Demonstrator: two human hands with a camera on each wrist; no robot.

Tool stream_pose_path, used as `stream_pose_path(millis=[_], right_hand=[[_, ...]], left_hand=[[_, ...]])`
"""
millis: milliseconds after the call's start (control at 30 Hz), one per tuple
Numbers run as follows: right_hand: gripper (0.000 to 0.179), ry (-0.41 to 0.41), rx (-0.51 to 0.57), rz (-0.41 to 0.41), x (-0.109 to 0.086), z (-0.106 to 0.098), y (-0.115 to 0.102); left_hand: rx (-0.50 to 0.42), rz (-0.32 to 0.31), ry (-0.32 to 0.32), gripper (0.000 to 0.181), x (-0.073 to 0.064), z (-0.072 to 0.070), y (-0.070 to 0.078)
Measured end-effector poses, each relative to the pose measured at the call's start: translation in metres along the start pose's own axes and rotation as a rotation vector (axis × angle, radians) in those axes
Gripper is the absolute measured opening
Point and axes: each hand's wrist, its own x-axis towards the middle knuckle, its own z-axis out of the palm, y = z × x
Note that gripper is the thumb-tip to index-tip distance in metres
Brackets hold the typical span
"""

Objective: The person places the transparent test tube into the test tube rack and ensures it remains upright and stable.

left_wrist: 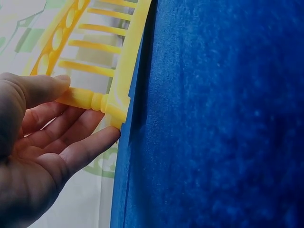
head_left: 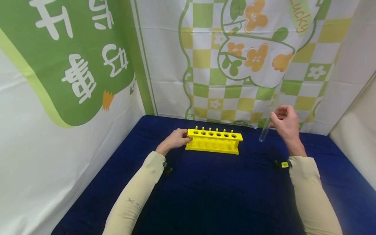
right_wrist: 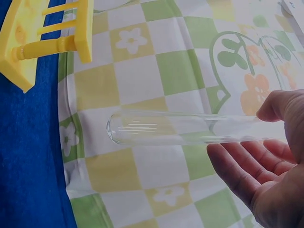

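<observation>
A yellow test tube rack [head_left: 214,141] stands on the dark blue cloth, with a row of round holes on top and pegs behind them. My left hand [head_left: 176,138] grips its left end; the left wrist view shows the thumb and fingers around the end post [left_wrist: 80,98]. To the right of the rack, my right hand [head_left: 287,123] pinches a clear glass test tube [head_left: 265,129] between thumb and fingers. The tube is tilted, its rounded bottom pointing down toward the rack side. In the right wrist view the tube [right_wrist: 156,128] looks see-through, with nothing visible inside.
The dark blue cloth [head_left: 211,189] covers the table. Behind it hangs a green and yellow checked curtain [head_left: 217,65] with flower prints. A white and green sheet [head_left: 44,156] closes off the left side.
</observation>
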Motion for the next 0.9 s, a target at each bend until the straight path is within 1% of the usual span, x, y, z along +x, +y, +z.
stream_pose_path(millis=[167, 367, 567, 700, 900], right_hand=[[0.035, 0.027, 0.026, 0.020, 0.001, 0.000, -0.001], [0.026, 0.048, 0.074, 0.050, 0.003, 0.002, -0.002], [0.029, 0.033, 0.071, 0.064, 0.003, -0.001, 0.002], [0.030, 0.029, 0.057, 0.057, 0.003, -0.003, 0.003], [0.036, 0.037, 0.072, 0.024, 0.005, -0.001, 0.001]], left_hand=[[-0.014, -0.002, 0.000, 0.020, 0.001, 0.003, 0.001], [-0.052, 0.001, -0.017, 0.023, 0.003, 0.009, 0.000], [-0.059, 0.014, -0.014, 0.023, 0.004, 0.013, 0.001], [-0.041, 0.024, -0.017, 0.022, 0.007, 0.013, 0.003], [-0.039, 0.014, -0.009, 0.024, 0.011, 0.014, 0.005]])
